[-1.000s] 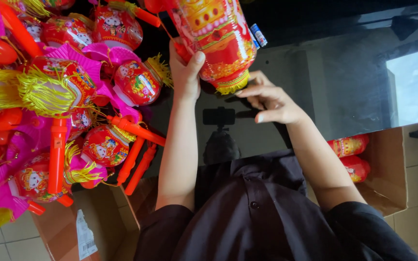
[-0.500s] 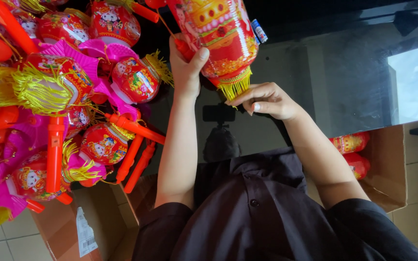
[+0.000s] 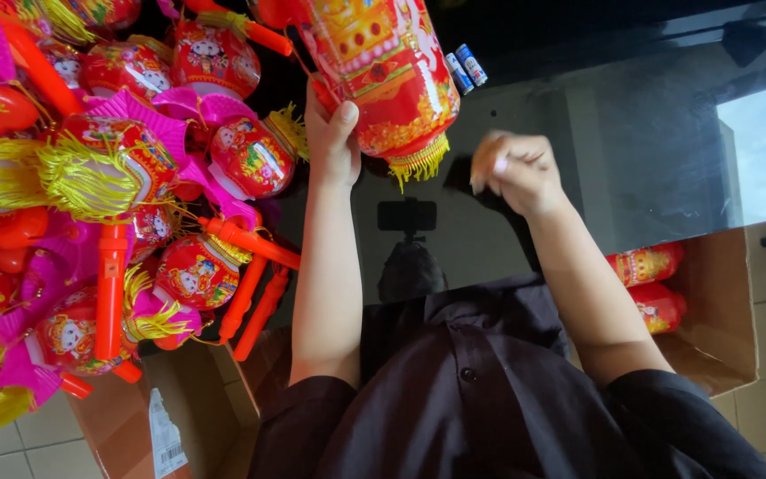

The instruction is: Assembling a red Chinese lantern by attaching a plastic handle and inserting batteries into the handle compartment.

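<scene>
My left hand grips the side of a red toy lantern with gold print and a yellow tassel fringe, held over the dark glass table. My right hand hovers to the right of the lantern, apart from it, its fingers curled together and blurred; whether anything small sits in them I cannot tell. Two small batteries lie on the glass just right of the lantern.
A big pile of red and pink lanterns with orange handles covers the left. A cardboard box at right holds more red lanterns. Another box stands at lower left on the tiled floor.
My right hand has pulled away from the lantern's tassel end and dropped down to the right. The left hand keeps its hold on the lantern.
</scene>
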